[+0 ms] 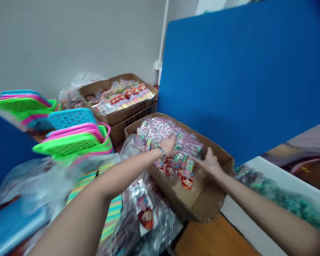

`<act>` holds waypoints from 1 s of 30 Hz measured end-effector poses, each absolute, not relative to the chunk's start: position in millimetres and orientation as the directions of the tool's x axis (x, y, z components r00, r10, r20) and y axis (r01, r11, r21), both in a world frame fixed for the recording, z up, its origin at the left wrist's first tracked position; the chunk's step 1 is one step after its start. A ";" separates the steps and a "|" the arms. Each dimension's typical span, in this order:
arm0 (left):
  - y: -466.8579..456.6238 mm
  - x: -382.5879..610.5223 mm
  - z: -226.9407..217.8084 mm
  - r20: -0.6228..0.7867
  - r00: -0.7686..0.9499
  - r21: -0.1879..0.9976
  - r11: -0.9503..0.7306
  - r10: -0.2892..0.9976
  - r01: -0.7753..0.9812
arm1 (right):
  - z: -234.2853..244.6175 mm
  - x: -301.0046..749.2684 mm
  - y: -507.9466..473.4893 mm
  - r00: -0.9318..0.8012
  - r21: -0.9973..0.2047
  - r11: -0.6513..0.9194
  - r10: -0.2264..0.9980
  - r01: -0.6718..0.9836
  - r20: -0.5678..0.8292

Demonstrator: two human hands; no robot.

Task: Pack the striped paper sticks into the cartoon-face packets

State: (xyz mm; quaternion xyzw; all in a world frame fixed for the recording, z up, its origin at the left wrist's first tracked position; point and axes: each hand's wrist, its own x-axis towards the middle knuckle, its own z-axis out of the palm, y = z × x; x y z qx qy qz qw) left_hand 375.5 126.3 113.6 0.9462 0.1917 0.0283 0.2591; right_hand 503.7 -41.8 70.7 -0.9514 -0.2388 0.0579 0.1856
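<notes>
- Showing loosely spread fingers, left hand (169,145) over shiny pink packets (162,128); band (162,152) on its wrist.
- Right hand (210,163) also open, thumb raised, fingers toward the packets' near edge; grip on any, or contact, cannot tell for either hand.
- Packets heaped in a cardboard box (173,196), its near right corner bare.
- Left of box: clear plastic (165,220), stacked baskets (72,140).
- Behind: second carton (133,107), more packets inside.
- Right, beyond: blue panel (229,78), leaning.
</notes>
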 end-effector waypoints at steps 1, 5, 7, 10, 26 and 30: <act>129.0 356.4 124.1 -0.025 0.930 0.514 -0.793 0.367 0.327 | 81.8 494.7 -42.9 0.864 -0.462 -0.765 0.503 0.449 0.008; 135.6 253.5 166.7 0.398 0.875 0.625 -0.780 0.277 -0.037 | 128.7 422.4 -35.7 0.601 -0.750 -0.222 0.750 0.623 0.277; 132.2 193.1 181.2 0.479 0.780 0.673 -0.739 0.403 -0.031 | 138.8 366.8 -26.9 0.391 -0.753 -0.052 0.877 0.655 0.279; 119.2 107.6 179.2 0.426 0.607 0.778 -0.615 0.670 0.133 | 119.1 287.1 -5.4 -0.019 -0.641 0.182 0.967 0.746 0.253; 2.7 -15.2 27.2 -0.297 0.479 0.929 0.133 0.826 0.346 | -2.4 298.3 68.4 -0.101 -0.129 0.082 0.983 0.988 -0.152; 10.7 8.2 25.0 -0.268 0.530 0.938 0.091 0.804 0.335 | 0.8 293.9 64.9 -0.143 -0.078 0.133 0.979 0.988 -0.142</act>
